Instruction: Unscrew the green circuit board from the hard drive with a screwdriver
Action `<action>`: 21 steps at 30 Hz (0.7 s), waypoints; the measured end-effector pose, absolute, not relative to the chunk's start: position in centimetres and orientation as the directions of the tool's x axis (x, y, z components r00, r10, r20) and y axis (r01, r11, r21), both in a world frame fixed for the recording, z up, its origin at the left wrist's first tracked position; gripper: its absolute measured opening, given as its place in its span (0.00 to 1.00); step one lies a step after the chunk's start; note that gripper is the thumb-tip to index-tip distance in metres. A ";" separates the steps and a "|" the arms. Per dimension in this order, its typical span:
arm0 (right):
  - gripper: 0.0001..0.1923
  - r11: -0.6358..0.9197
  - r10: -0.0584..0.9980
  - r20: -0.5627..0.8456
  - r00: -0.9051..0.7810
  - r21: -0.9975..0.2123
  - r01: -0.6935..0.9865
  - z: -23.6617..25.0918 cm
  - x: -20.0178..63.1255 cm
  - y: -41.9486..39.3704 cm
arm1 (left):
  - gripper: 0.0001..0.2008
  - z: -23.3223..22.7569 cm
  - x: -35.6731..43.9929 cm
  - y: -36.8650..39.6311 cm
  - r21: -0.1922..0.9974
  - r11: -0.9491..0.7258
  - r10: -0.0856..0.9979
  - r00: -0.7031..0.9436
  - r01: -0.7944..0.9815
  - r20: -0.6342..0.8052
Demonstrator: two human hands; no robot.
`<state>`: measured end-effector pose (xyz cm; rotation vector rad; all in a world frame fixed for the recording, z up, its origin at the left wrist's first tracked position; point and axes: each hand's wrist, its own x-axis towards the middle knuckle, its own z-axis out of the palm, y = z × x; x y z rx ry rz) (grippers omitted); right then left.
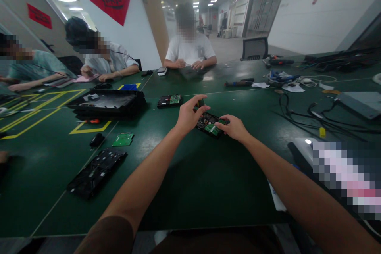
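Observation:
A hard drive lies on the green table in front of me, its green circuit board facing up. My left hand is above its left end, fingers closed round the dark handle of what looks like a screwdriver; the tip is hidden. With thumb and fingers, my right hand grips the drive's right end. Beyond my left hand sits another hard drive. To the left are a loose green circuit board and a black drive housing.
A black tray stands at left, an orange-handled screwdriver before it. Dark cables and a grey metal box occupy the right side. One person sits opposite; two others sit at the left.

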<state>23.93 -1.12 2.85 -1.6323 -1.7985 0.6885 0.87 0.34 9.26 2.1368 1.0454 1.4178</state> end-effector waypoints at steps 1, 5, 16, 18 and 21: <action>0.26 0.101 0.995 0.089 -0.053 -0.727 0.680 2.9 23.9 -1.1 | 0.18 9.3 0.9 0.3 0.621 -0.667 0.734 0.216 0.411 0.645; 0.26 0.090 0.996 0.081 -0.045 -0.726 0.682 3.0 23.8 -1.1 | 0.19 9.3 0.9 0.3 0.545 -0.677 0.703 0.217 0.495 0.677; 0.26 0.087 0.996 0.063 -0.060 -0.745 0.662 3.5 23.8 -1.5 | 0.15 10.2 1.4 0.3 0.867 -0.497 0.814 0.332 -0.026 0.477; 0.26 0.097 0.995 0.075 -0.062 -0.739 0.667 3.4 23.8 -1.4 | 0.16 10.8 1.4 0.0 0.876 -0.482 0.833 0.307 -0.003 0.460; 0.26 0.095 0.995 0.081 -0.052 -0.737 0.669 3.3 23.7 -1.4 | 0.15 11.8 1.3 -0.3 0.934 -0.353 0.875 0.336 -0.051 0.350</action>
